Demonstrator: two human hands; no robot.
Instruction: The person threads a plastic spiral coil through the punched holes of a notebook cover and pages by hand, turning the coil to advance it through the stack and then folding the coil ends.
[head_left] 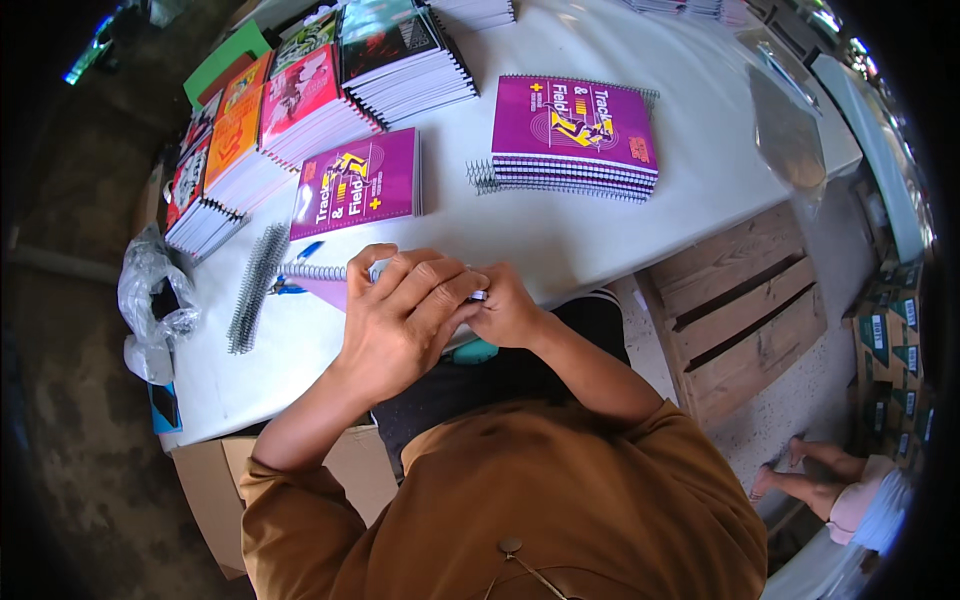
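Close to my body, at the table's near edge, both hands hold a spiral-bound notebook point(325, 289) with a purplish cover and a coil along its upper edge. My left hand point(395, 315) curls over its top and hides most of it. My right hand point(505, 308) pinches its right end, where a bit of white edge pokes out. Just left of the notebook lie blue-handled pliers point(308, 251), partly covered, and a heap of dark loose binding coils point(257, 290). Beyond my hands sits a short stack of purple notebooks point(360, 185).
A taller stack of purple notebooks point(575, 130) with loose coils stands on the white table point(690, 190). Red, orange and black notebook stacks point(300, 100) fill the far left. A plastic bag point(155, 290) rests at the left edge. On the right are a wooden pallet point(740, 310) and another person's legs point(815, 465).
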